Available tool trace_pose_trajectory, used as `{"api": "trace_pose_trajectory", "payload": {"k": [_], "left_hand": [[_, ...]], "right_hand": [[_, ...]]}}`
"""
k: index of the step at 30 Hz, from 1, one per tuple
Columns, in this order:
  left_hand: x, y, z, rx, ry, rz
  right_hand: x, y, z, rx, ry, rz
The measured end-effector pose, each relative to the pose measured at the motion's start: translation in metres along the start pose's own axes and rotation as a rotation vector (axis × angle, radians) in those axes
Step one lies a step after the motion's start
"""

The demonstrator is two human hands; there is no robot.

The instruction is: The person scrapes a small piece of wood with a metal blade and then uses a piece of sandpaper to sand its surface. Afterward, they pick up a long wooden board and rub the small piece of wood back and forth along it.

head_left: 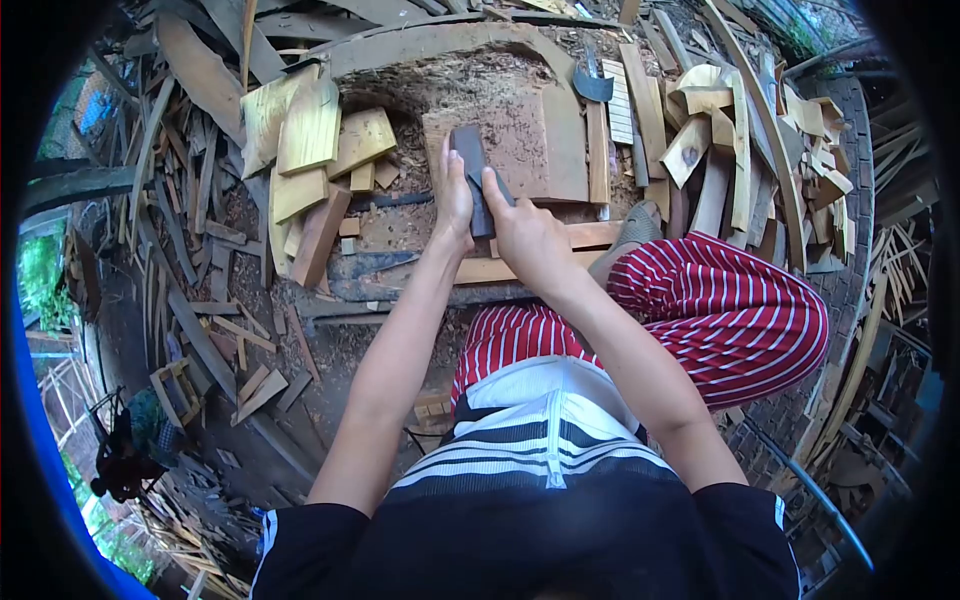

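Note:
A dark rectangular block [468, 150] stands over a worn wooden work surface [515, 150], near the top centre. My left hand [455, 205] holds it along its left side, with the fingers long and the thumb against the block. On the other side, my right hand [530, 240] is closed round a thin dark tool [499, 186] that touches the block's right side. The index finger points forward along this tool, and most of it is hidden in the fist.
Pale wood offcuts [310, 125] are stacked left of the work surface. More scrap pieces [690, 145] lie to the right, beside a long curved strip [765, 110]. A sandalled foot [638, 228] rests near the surface's right edge. Slats litter the ground at left.

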State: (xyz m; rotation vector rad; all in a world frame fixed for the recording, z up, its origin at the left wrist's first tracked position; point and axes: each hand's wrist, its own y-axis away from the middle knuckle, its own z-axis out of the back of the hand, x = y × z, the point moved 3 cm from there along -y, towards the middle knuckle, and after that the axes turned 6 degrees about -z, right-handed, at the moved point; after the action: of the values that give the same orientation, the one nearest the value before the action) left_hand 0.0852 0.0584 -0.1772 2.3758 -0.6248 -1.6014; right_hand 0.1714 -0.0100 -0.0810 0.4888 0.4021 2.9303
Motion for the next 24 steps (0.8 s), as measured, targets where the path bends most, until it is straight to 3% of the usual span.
{"api": "trace_pose_trajectory", "payload": {"k": [2, 4, 7, 10, 11, 13, 15, 18, 21, 22, 24], "left_hand": [[0.007, -0.004, 0.001, 0.015, -0.019, -0.051], [-0.001, -0.004, -0.003, 0.019, 0.128, -0.004], [-0.003, -0.001, -0.002, -0.02, 0.055, -0.005], [0.007, -0.003, 0.006, -0.024, 0.066, -0.058], [0.007, -0.002, 0.011, 0.012, 0.089, 0.081], [-0.006, 0.007, 0.006, 0.07, 0.16, 0.373], [-0.019, 0.02, 0.0, 0.061, 0.287, 0.416], [-0.022, 0.03, 0.002, 0.098, 0.438, 0.476], [-0.041, 0.041, -0.005, 0.227, 0.364, 0.395], [-0.047, 0.043, -0.006, 0.223, 0.366, 0.404], [-0.062, 0.045, -0.007, 0.274, 0.091, 0.293]], "right_hand": [[-0.01, -0.029, -0.004, -0.106, -0.053, -0.046], [-0.007, -0.04, 0.002, -0.094, -0.094, -0.025], [0.0, -0.005, -0.001, -0.035, -0.02, 0.016], [-0.009, -0.034, -0.009, -0.079, -0.097, -0.024], [-0.014, -0.058, -0.011, 0.054, -0.111, -0.114], [-0.024, -0.079, -0.008, 0.064, -0.145, -0.061], [-0.03, -0.084, -0.013, 0.102, -0.191, -0.054], [-0.046, -0.084, -0.017, 0.089, -0.453, -0.174], [-0.049, -0.078, -0.005, 0.274, -0.95, -0.331], [-0.046, -0.076, 0.001, 0.28, -0.95, -0.339], [-0.036, -0.073, 0.014, 0.372, -1.36, -0.405]]}}
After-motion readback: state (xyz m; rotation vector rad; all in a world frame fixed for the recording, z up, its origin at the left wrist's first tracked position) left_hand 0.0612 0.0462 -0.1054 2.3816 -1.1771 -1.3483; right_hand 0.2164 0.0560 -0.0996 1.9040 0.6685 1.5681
